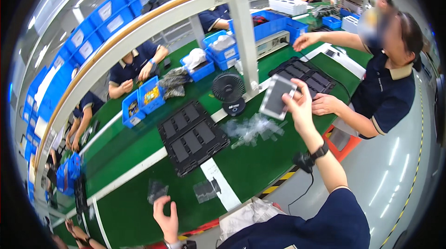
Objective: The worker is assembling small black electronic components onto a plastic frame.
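Panel (278, 96) right of the fan (228, 88), gripped in my right hand (301, 106): I'd pinch only its edges; my left hand (167, 220) gapes.

on the tabletop (260, 163), a tray (188, 134) is set left of a plastic heap (253, 128), behind which a fan (227, 88) is placed. two bins (153, 106) are stood beyond the tray; right of the heap, a panel (278, 99) is held before a second tray (309, 75).

White-framed dark rectangular panel (277, 98), one edge hidden by the bare right hand (301, 106), seated navy-shirted co-worker (147, 55), head hidden behind the brown-edged white metal rail (186, 9), yellow pieces (151, 95) in a blue plastic bin (154, 106), too small to identify
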Available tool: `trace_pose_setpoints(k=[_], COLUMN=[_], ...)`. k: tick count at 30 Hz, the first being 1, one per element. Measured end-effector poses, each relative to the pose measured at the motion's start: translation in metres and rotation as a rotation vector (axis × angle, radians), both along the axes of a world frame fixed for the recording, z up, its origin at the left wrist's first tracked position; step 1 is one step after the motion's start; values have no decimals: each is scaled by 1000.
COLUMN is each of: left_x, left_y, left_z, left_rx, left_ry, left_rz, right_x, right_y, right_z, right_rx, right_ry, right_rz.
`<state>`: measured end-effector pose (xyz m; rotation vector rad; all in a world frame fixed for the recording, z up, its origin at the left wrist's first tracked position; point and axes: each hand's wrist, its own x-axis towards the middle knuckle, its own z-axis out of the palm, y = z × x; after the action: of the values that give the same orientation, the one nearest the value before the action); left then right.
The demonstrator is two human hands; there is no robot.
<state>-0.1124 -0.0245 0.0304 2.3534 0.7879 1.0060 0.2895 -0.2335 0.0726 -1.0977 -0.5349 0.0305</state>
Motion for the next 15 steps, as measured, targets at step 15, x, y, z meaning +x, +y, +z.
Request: trace_pose_setpoints(k=[15], left_x=[57], left_y=[-2], left_z=[11], left_rx=[-1592], left_ry=[89], left_rz=[-884], right_x=[-160], right_y=[80], right_z=[-23], right_rx=[-92], right_ry=[-530], right_rz=[1116])
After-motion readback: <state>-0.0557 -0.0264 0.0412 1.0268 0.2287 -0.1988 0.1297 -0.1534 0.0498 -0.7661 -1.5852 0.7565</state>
